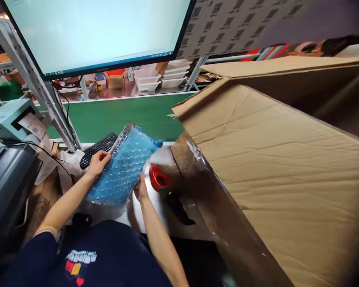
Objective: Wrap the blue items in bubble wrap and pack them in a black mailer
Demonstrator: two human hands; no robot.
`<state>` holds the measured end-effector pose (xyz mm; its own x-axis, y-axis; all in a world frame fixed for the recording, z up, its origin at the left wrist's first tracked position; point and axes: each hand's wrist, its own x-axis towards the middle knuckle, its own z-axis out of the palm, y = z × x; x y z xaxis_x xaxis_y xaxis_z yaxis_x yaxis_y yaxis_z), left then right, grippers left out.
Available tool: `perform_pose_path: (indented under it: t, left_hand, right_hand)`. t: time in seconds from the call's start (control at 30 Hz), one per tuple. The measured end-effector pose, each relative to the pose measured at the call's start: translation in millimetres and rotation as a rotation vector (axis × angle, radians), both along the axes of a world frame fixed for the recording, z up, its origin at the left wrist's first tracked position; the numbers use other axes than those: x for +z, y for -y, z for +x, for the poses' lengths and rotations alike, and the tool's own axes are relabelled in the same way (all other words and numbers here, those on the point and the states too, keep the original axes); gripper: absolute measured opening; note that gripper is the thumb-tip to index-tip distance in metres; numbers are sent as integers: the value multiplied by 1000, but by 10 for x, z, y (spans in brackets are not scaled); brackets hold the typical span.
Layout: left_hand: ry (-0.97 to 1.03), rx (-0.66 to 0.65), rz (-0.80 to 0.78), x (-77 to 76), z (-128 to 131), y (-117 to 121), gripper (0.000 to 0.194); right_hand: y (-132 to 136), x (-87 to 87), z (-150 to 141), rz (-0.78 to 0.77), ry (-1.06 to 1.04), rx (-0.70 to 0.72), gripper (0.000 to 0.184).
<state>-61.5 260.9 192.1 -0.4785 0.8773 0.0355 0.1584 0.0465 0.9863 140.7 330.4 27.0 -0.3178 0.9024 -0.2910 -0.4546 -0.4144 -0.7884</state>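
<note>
A blue item in a clear bubble-wrap bag (pixel 122 169) is held up in front of me, tilted, above the white work surface. My left hand (pixel 99 162) pinches its left edge between thumb and fingers. On the lower right edge, my right hand (pixel 141 189) grips the same bag, its fingers partly behind the wrap. Just right of that hand lies a red-orange tape dispenser (pixel 159 178). A dark handheld device with a small green light (pixel 178 207) sits below it, probably a scanner. Behind the bag, a black keyboard (pixel 98 149) is partly hidden.
A large open cardboard box (pixel 275 159) fills the right side. Overhead hangs a monitor (pixel 101 32). A label printer (pixel 14 119) with a paper strip stands at left, near a dark machine (pixel 8 179). Beyond the green panel (pixel 119 117) are white trays (pixel 148 77).
</note>
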Motion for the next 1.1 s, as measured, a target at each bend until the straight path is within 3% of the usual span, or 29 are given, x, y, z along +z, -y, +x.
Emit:
perform_pose_path:
  t: [0.17, 0.3, 0.47, 0.6, 0.73, 0.83, 0.97, 1.1]
  left_hand:
    - [103, -176, -141, -111, -29, 109, 52]
    - [148, -195, -113, -149, 57, 160, 52]
    - [123, -192, -103, -301, 216, 176, 48]
    - [-142, -7, -152, -561, 302, 226, 38]
    - [-272, 112, -325, -889, 307, 249, 45]
    - [-169, 168, -319, -1093, 253, 254, 37]
    - [86, 131, -229, -1327, 161, 269, 33]
    - [265, 169, -258, -1626, 126, 266, 36]
  right_hand:
    - [88, 47, 40, 43, 111, -56, 86]
    - [160, 110, 132, 89, 147, -57, 92]
    - [166, 48, 179, 113, 190, -59, 90]
    - [21, 2, 230, 77, 283, -134, 93]
    - [-15, 17, 292, 166, 408, -157, 87]
    - [51, -27, 379, 204, 462, -107, 78]
    - [106, -220, 480, 62, 488, -43, 74]
    - [90, -446, 440, -31, 453, 97, 63]
